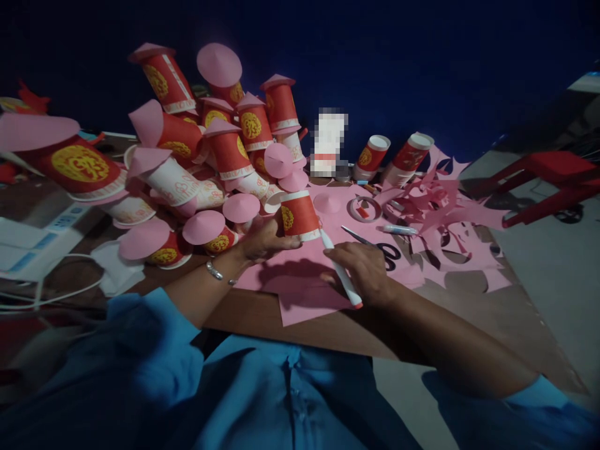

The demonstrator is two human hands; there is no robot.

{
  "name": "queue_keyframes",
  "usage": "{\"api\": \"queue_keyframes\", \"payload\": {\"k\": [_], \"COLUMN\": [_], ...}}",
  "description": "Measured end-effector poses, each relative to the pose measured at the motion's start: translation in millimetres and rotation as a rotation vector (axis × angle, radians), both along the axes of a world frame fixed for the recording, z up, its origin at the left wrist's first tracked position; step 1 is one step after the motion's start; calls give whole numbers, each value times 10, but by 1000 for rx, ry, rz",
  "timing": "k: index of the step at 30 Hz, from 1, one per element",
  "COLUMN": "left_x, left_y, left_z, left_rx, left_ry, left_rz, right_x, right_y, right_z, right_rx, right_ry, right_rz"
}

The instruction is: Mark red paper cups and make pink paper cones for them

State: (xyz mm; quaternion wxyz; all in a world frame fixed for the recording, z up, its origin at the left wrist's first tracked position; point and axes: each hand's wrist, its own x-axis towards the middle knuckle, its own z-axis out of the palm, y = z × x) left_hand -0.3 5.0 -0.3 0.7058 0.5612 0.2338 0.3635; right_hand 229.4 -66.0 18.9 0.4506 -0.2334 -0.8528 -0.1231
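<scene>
My left hand [263,240] is closed around a red paper cup [302,215] with a yellow emblem and pale bands at both ends. The cup is tilted above pink paper. In my right hand [363,265] is a white pen [344,275] with a reddish end cap; its tapered tip meets, or nearly meets, the cup's lower right edge. A pink sheet [300,300] lies beneath both hands. Just beyond my right hand are dark-handled scissors [389,253]. A small pink paper cone [327,202] stands right behind the cup.
Several red and white cups with pink cone tops [227,150] are piled at the left. Two cup stacks [407,159] stand at the back. Pink offcuts [440,200], a tape roll [364,210] and a glue-stick-like tube [397,230] lie right. A red stool [557,169] stands beyond the table.
</scene>
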Motion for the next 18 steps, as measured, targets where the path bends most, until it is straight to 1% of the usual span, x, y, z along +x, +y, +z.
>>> {"api": "queue_keyframes", "payload": {"k": [3,6,9,11,15,18], "left_x": [-10,-13,-10,-8,-15,-26], "left_y": [8,14,13,8,-19,-41], "left_z": [-1,-6,-4,8,43,56], "left_rx": [-37,-35,-36,-41,-51,-73], "left_ry": [-26,-43,-71,-67,-41,-15], "left_rz": [-38,-46,-60,-72,-82,-80], "right_x": [7,48,88,100,97,87], "right_y": [-34,-25,23,55,82,83], "right_z": [-7,-54,-112,-134,-121,-100], "right_rx": [31,38,-41,-95,-121,-136], "right_ry": [-71,-80,-1,42,0,-34], "right_rz": [19,-61,-199,-254,-298,-293]}}
